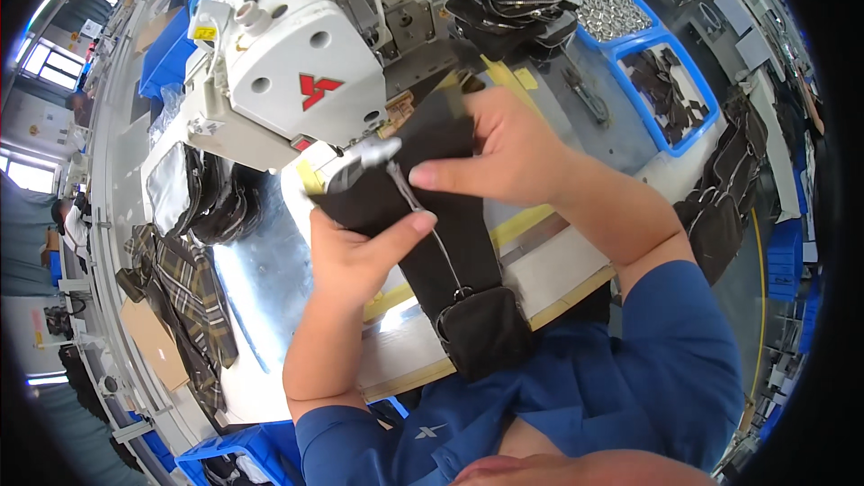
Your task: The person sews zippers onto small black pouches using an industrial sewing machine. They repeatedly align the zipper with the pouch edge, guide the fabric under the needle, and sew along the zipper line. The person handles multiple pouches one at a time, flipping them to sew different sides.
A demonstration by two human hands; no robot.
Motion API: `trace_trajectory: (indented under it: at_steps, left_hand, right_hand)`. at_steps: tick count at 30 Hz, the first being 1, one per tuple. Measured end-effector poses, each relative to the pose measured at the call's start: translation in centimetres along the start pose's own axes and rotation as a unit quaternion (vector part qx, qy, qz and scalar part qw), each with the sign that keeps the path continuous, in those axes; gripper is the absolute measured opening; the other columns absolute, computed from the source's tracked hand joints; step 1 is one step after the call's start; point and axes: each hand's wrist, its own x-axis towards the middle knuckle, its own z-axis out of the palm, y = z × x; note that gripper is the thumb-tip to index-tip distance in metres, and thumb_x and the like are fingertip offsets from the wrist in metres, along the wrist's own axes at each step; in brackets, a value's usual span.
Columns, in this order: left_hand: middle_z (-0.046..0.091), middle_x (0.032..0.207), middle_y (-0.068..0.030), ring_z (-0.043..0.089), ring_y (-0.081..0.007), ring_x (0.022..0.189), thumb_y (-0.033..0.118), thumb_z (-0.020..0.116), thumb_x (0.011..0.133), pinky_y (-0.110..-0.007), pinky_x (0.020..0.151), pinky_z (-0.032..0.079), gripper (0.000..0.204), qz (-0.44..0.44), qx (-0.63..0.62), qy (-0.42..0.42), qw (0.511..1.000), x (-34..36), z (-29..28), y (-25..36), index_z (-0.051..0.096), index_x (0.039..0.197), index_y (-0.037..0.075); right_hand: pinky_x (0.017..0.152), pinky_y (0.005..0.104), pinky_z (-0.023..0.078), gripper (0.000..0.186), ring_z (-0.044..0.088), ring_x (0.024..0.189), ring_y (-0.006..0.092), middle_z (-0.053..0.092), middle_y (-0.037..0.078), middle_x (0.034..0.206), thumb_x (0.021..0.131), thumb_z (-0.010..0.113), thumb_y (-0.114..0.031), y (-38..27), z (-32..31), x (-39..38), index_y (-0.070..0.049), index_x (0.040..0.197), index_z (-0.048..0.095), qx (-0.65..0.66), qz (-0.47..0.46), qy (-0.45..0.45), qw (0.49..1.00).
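A black fabric piece with a silvery zipper (445,252) down its middle lies in front of me, reaching from the sewing machine's needle area toward my chest. Both hands grip its upper part, a black panel (367,202). My left hand (353,256) pinches the left edge, thumb on top beside the zipper. On the right side, my right hand (504,151) is closed on the cloth, its thumb pointing at the zipper and its other fingers partly hidden behind. A small black pouch (489,333) hangs at the piece's near end, over the table edge. Close to the needle the panel looks blurred.
The white sewing machine (279,58) stands just beyond my hands. Stacked black zippered pieces (513,4) sit behind; more pouches (207,193) and plaid cloth (184,292) lie left. At right are blue trays of metal parts (614,7) and dark scraps (664,94), with scissors-like snips (585,94) nearby.
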Motion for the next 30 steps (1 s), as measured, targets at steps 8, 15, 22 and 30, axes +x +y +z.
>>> trace_trajectory:
  at_steps: [8,15,22,30]
  left_hand:
    - [0.081,0.097,-0.0100,0.076,-0.0183,0.085,-0.001,0.090,0.078,-0.031,0.080,0.059,0.026,0.092,0.179,-0.009,0.980,-1.1,-0.6,-0.9,0.081,0.102,0.000]
    - [0.080,0.113,-0.0151,0.079,-0.0301,0.102,0.007,0.088,0.071,-0.036,0.089,0.061,0.039,0.210,0.356,-0.070,0.908,-2.2,-2.1,-2.8,0.081,0.109,0.006]
    - [0.076,0.121,-0.0155,0.078,-0.0317,0.106,0.011,0.094,0.075,-0.038,0.091,0.061,0.049,0.252,0.412,-0.042,0.875,-2.9,-1.9,-2.6,0.078,0.120,0.008]
    - [0.065,0.111,0.0024,0.057,-0.0192,0.113,0.021,0.095,0.075,-0.041,0.097,0.045,0.053,0.524,0.493,0.073,0.690,-3.2,-1.1,-1.0,0.074,0.124,0.021]
  right_hand:
    - [0.086,0.0338,0.056,0.041,0.070,0.095,0.0159,0.078,0.007,0.105,0.085,0.090,-0.026,-1.9,-0.9,-0.7,-0.003,0.116,0.077,0.017,-0.123,-0.096,0.988]
    - [0.090,0.0402,0.057,0.049,0.074,0.099,0.0324,0.079,0.018,0.111,0.079,0.088,-0.025,-5.1,-0.6,-2.9,-0.001,0.119,0.075,-0.082,0.059,-0.042,0.994]
    - [0.089,0.0382,0.056,0.045,0.072,0.098,0.0248,0.079,0.012,0.108,0.082,0.092,-0.028,-3.7,-0.7,-1.7,-0.003,0.117,0.076,-0.118,0.094,-0.098,0.984]
    - [0.089,0.0386,0.056,0.039,0.071,0.097,0.0245,0.078,0.013,0.107,0.086,0.087,-0.023,-3.8,-0.2,-1.6,-0.002,0.117,0.075,-0.123,0.082,-0.116,0.982]
